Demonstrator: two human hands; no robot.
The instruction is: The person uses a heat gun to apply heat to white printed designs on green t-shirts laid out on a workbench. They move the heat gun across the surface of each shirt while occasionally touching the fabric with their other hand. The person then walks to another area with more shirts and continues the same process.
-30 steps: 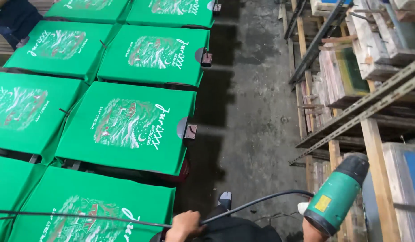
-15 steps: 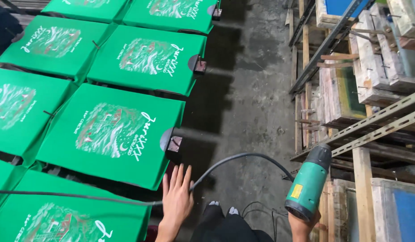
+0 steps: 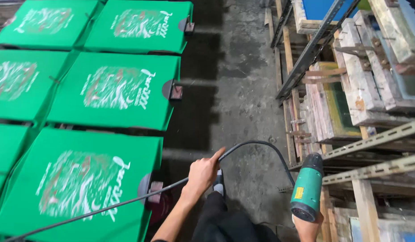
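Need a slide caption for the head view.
Left hand grips the black cord, right hand holds a green heat gun beside printed green shirts.

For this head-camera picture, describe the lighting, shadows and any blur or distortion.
Head view: even, soft light, no glare on the green shirts; dark shadows fall on the concrete floor beside the boards; the left hand on the black cable and the green heat gun in the right hand look sharp; rack lines splay towards the edges.
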